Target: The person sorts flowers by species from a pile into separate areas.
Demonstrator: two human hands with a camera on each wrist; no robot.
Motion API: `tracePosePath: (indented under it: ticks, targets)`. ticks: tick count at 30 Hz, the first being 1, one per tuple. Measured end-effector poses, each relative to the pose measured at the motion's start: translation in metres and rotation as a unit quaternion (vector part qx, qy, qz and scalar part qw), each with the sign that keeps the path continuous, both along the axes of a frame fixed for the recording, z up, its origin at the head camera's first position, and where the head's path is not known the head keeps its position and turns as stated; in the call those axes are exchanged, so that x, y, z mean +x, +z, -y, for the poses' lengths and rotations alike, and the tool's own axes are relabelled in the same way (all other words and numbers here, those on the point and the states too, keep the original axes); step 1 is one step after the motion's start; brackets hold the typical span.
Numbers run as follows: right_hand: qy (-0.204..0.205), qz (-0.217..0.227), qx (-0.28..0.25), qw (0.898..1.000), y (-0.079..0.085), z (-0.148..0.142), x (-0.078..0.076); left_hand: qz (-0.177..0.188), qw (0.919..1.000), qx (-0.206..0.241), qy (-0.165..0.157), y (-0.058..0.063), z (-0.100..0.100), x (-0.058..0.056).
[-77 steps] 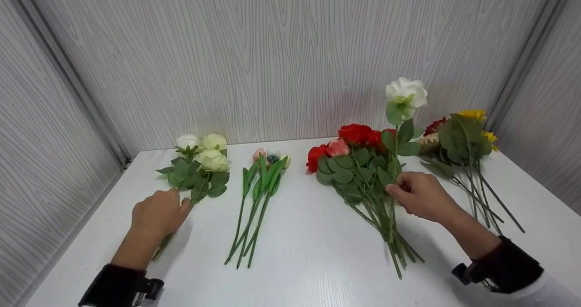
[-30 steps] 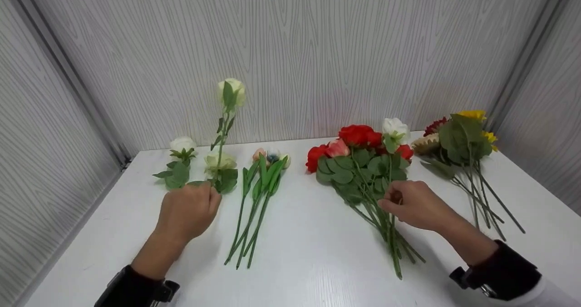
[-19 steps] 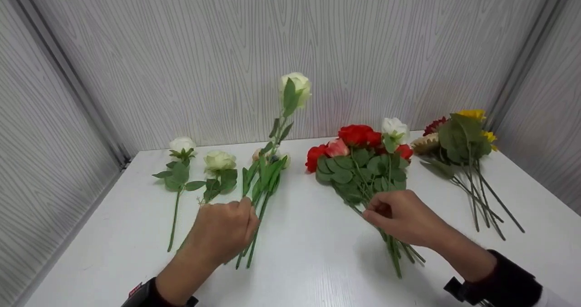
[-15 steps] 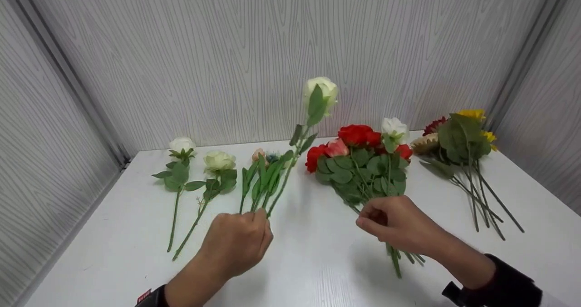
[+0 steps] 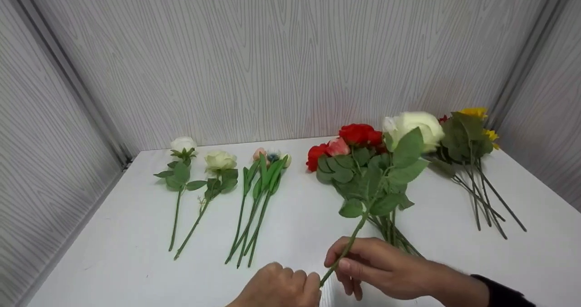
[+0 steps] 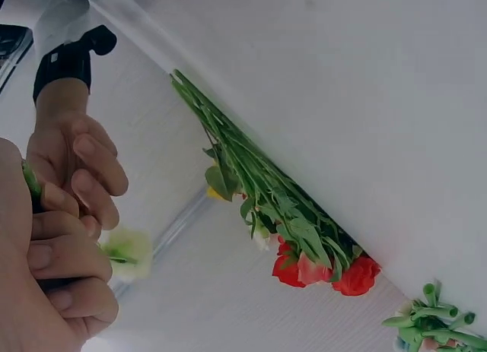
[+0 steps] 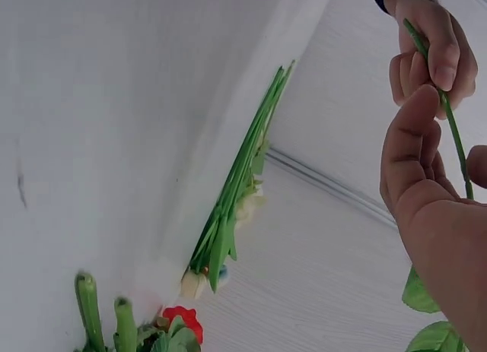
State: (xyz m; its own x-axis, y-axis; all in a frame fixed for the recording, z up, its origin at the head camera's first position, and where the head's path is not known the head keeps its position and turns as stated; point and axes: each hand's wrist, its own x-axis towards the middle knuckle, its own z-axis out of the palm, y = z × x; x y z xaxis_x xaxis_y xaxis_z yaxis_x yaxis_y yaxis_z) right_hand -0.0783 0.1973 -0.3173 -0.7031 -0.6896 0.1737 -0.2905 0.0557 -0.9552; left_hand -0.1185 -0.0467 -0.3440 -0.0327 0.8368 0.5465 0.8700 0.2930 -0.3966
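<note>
In the head view, my left hand [image 5: 281,286] grips the lower stem of a cream rose [image 5: 422,130] near the front of the table. The stem slants up to the right, its bloom overlapping the red rose bunch. My right hand [image 5: 381,266] is at the same stem just above, fingers loosely bent behind it and thumb close in front. In the right wrist view the stem passes through the gap between my right thumb and fingers [image 7: 411,150]. The red rose bunch [image 5: 358,134], with a pink bloom and a half-hidden white rose [image 5: 389,127], lies behind my right hand.
On the left a white rose [image 5: 183,143] and another cream rose [image 5: 221,161] lie apart. Several tulips [image 5: 268,175] lie mid-table. Yellow and dark red flowers with big leaves [image 5: 467,139] are at the back right. Grained panels [image 5: 290,61] enclose the table [image 5: 122,234].
My right hand let go of the white rose on the red bunch. My left hand lifted a cream rose from the left group and carried it right and forward to meet the right hand.
</note>
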Motion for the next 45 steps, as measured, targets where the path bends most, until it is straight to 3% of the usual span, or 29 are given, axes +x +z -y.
tracePosePath:
  ticks: [5,9,17,22,26,31,35,38,41,45]
  targets:
    - [0.011,0.017,-0.05,0.999,-0.001,0.003,0.001,0.012,0.9998,-0.018,-0.004,0.001,-0.001,0.002]
    - [-0.007,0.024,-0.059,0.998,-0.001,0.002,0.001,0.025,0.9993,-0.027,-0.007,0.003,0.0,0.0]
    - [-0.074,-0.043,0.014,0.996,0.004,-0.006,-0.005,0.037,0.9986,-0.033,0.018,0.011,0.006,-0.009]
    - [-0.131,-0.048,0.078,0.987,0.006,-0.013,-0.013,0.058,0.9952,-0.036,0.07,0.021,0.018,-0.023]
    - [-0.199,-0.059,0.131,0.969,0.007,-0.021,-0.019,0.066,0.9881,-0.039,0.134,0.028,0.029,-0.041]
    - [-0.281,-0.069,0.176,0.941,0.011,-0.036,-0.027,0.088,0.9736,-0.036,0.208,0.03,0.044,-0.067]
    - [-0.327,-0.1,0.22,0.914,0.01,-0.049,-0.034,0.098,0.9655,-0.022,0.24,0.027,0.055,-0.086]
    - [-0.354,-0.119,0.262,0.89,0.007,-0.058,-0.04,0.13,0.9544,-0.015,0.268,0.024,0.062,-0.097]
    - [-0.369,-0.123,0.294,0.873,0.004,-0.064,-0.044,0.182,0.9335,-0.022,0.308,0.023,0.07,-0.106]
    - [-0.372,-0.119,0.315,0.865,0.002,-0.071,-0.047,0.262,0.8922,-0.049,0.364,0.023,0.085,-0.122]
